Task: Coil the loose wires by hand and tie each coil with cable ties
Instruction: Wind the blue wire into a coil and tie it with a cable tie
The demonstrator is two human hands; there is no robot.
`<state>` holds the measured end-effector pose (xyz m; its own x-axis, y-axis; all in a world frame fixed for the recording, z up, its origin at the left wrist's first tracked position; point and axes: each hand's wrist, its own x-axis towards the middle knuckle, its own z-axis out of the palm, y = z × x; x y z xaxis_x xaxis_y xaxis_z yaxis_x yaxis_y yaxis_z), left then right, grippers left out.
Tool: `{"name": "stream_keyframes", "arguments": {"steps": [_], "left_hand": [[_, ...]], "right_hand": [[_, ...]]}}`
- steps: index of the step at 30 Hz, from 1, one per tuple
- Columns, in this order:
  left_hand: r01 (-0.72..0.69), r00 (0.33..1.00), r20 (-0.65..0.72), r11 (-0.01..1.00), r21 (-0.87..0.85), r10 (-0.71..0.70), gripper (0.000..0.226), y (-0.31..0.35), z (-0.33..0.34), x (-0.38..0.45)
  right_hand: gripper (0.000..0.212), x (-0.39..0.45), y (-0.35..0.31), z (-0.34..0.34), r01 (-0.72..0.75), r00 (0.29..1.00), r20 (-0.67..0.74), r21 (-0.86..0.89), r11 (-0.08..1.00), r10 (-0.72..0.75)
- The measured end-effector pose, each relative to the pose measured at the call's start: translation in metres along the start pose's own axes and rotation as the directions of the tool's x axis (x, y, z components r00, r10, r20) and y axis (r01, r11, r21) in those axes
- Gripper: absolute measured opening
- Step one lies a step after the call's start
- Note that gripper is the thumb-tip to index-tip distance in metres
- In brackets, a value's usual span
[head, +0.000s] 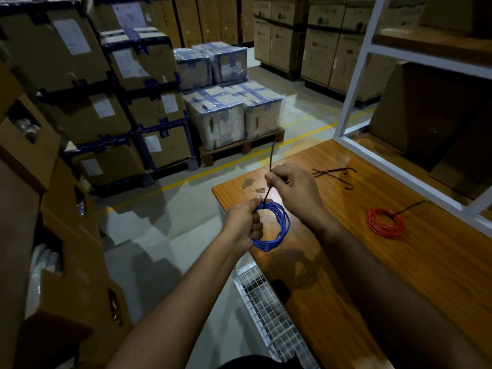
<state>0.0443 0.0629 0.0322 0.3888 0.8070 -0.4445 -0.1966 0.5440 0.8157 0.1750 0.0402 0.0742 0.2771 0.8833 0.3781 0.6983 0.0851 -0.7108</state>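
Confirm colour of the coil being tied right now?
Blue. The blue coil shows clearly in the head view, gripped by the left hand.

We see a wooden surface (332,262) with an orange-brown grain, its far left corner marked by a patch of worn finish (249,183). Near the far edge lie a few loose black cable ties (334,173), their ends curled, fanned out and crossing one another. Toward the right edge rests a red wire coil (386,219), lying flat, bound by a black cable tie whose tail (410,207) points toward the white shelf frame (404,179) that stands on the surface along its right side. The red coil sits well apart from the loose ties.
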Motion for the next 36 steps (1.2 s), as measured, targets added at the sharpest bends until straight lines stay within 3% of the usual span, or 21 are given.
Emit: {"name": "stream_keyframes", "arguments": {"steps": [3, 6, 10, 15, 20, 23, 25, 27, 29, 33, 36], "left_hand": [[0.091, 0.995, 0.037, 0.994, -0.066, -0.089, 0.02, -0.007, 0.013, -0.001], [0.087, 0.996, 0.008, 0.996, -0.026, -0.086, 0.02, -0.015, 0.022, 0.003], [-0.036, 0.996, -0.079, 0.991, 0.133, 0.046, 0.022, -0.021, 0.023, 0.011], [-0.059, 0.998, -0.012, 0.98, 0.189, 0.063, 0.022, -0.025, 0.031, 0.013], [0.091, 0.995, 0.03, 0.976, 0.197, -0.098, 0.016, -0.032, 0.053, 0.017], [0.165, 0.978, 0.1, 0.972, 0.166, -0.183, 0.015, -0.039, 0.066, 0.021], [0.179, 0.966, 0.156, 0.967, 0.181, -0.208, 0.016, -0.043, 0.075, 0.026], [0.205, 0.947, 0.202, 0.954, 0.218, -0.25, 0.02, -0.045, 0.085, 0.03], [0.247, 0.923, 0.237, 0.938, 0.244, -0.304, 0.028, -0.048, 0.096, 0.034], [0.217, 0.898, 0.325, 0.94, 0.264, -0.298, 0.025, -0.057, 0.114, 0.034], [0.037, 0.891, 0.41, 0.93, 0.365, -0.196, 0.014, -0.067, 0.115, 0.032]], "right_hand": [[0.027, 0.008, 0.019, 0.001, -0.117, 0.992, -0.062, -0.08, 0.99, 0.112], [0.029, 0.004, 0.026, -0.001, -0.17, 0.985, -0.065, -0.118, 0.978, 0.163], [0.028, -0.014, 0.011, -0.015, -0.077, 0.997, -0.033, -0.109, 0.991, 0.073], [0.025, -0.03, 0.017, -0.028, 0.001, 1.0, -0.02, -0.135, 0.991, -0.004], [0.023, -0.035, 0.041, -0.051, -0.144, 0.981, -0.112, 0.116, 0.983, 0.157], [0.023, -0.047, 0.058, -0.072, -0.271, 0.962, 0.058, 0.075, 0.96, 0.267], [0.027, -0.066, 0.072, -0.08, -0.422, 0.879, 0.248, 0.004, 0.907, 0.408], [0.026, -0.089, 0.082, -0.084, -0.508, 0.819, 0.35, 0.073, 0.858, 0.455], [0.019, -0.107, 0.091, -0.087, -0.5, 0.852, 0.291, 0.205, 0.842, 0.435], [0.018, -0.128, 0.119, -0.089, -0.46, 0.884, 0.026, 0.217, 0.861, 0.466], [0.031, -0.136, 0.135, -0.09, -0.52, 0.811, -0.149, 0.263, 0.813, 0.566]]}}
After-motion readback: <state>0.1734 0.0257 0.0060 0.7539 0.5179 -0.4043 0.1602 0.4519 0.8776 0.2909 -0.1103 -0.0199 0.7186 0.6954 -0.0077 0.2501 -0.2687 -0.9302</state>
